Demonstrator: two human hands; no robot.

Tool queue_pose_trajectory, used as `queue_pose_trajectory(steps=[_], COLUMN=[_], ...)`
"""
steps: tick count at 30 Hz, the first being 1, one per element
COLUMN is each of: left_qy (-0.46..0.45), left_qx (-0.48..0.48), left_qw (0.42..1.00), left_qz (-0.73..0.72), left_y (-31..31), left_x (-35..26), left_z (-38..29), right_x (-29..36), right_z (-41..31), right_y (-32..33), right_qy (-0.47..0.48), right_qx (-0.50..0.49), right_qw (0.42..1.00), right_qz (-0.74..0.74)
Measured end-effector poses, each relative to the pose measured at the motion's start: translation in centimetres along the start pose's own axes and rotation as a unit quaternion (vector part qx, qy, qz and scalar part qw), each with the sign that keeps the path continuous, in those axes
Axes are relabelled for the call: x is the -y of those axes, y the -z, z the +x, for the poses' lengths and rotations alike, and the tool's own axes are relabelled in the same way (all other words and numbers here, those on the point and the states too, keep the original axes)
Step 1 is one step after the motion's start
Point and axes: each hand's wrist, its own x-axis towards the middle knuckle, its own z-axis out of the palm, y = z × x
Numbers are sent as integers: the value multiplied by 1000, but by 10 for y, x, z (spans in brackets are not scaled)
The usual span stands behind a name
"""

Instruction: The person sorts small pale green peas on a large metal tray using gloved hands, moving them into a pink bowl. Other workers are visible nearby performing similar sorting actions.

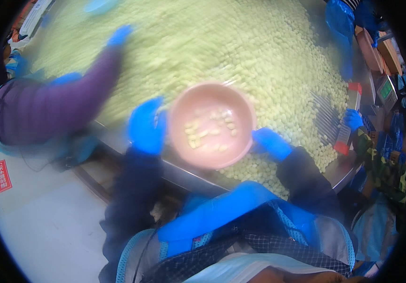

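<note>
A round pink plastic basin (pixel 211 155) is held in front of me over the front edge of the metal table. A few pale oval kernels (pixel 213 131) lie scattered on its bottom. My right hand (pixel 273 144), in a blue glove, grips the basin's right rim. Blue-gloved too, my left hand (pixel 146 125) is beside the left rim, its fingers curled. Blur hides whether it touches the rim or holds kernels. Beyond and around the basin spreads a wide heap of pale green kernels (pixel 217 46).
A purple-sleeved arm (pixel 65 95) reaches over the heap from the left. At right, another gloved hand (pixel 353 119) is at a red-ended metal grate (pixel 346 136). A scale (pixel 387 90) with a green display stands farther right. The metal table edge (pixel 196 175) runs before me.
</note>
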Motion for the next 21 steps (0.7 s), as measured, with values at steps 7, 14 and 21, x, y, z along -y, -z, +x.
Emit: queue_pose_trajectory(steps=[7, 14, 21], left_qy=[-151, -184, -228], left_qx=[293, 416, 471], left_qw=[941, 850, 786], left_qz=[77, 266, 329], left_y=[-117, -179, -185], left_x=[34, 2, -1], left_z=[141, 195, 197], right_x=[2, -32, -21], right_z=[-28, -17, -26], right_y=[-54, -57, -55], right_qy=[18, -56, 22], right_qx=[-17, 129, 127], right_qw=[988, 968, 975], right_qz=[154, 209, 180])
